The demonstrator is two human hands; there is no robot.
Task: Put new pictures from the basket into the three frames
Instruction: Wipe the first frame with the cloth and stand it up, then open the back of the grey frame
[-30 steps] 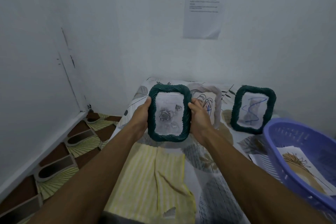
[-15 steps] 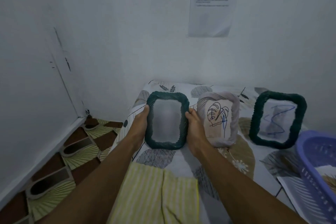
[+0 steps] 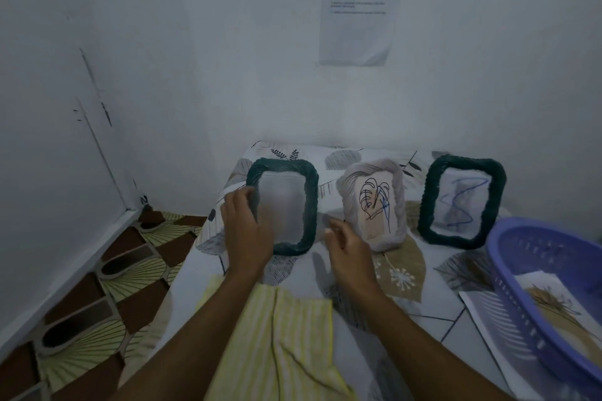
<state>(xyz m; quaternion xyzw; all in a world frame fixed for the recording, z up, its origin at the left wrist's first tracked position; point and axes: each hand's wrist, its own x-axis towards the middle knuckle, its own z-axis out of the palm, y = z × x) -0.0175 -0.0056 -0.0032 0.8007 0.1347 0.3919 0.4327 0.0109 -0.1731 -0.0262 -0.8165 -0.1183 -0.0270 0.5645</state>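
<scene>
Three frames stand in a row on the leaf-print table [image 3: 358,329]. The left dark green frame [image 3: 284,205] has a blurred pale picture in it. My left hand [image 3: 245,234] holds its left edge. My right hand [image 3: 350,246] hangs just right of that frame with loosely curled fingers, touching nothing. The middle pale grey frame [image 3: 374,205] holds a black line drawing of a leaf. The right dark green frame [image 3: 462,202] shows a blue scribble. A purple basket [image 3: 508,247] at the right edge contains a picture [image 3: 553,303] of a brown plant.
A yellow striped cloth [image 3: 283,335] lies on the table's near edge between my arms. A loose printed sheet [image 3: 482,309] sticks out under the basket. White walls close in behind and to the left, with a paper notice [image 3: 358,6] taped up. Patterned floor tiles [image 3: 107,286] lie to the left.
The left green frame went from held up in both hands to standing on the table. My right hand has let go and drawn back; my left hand stays at the frame's edge.
</scene>
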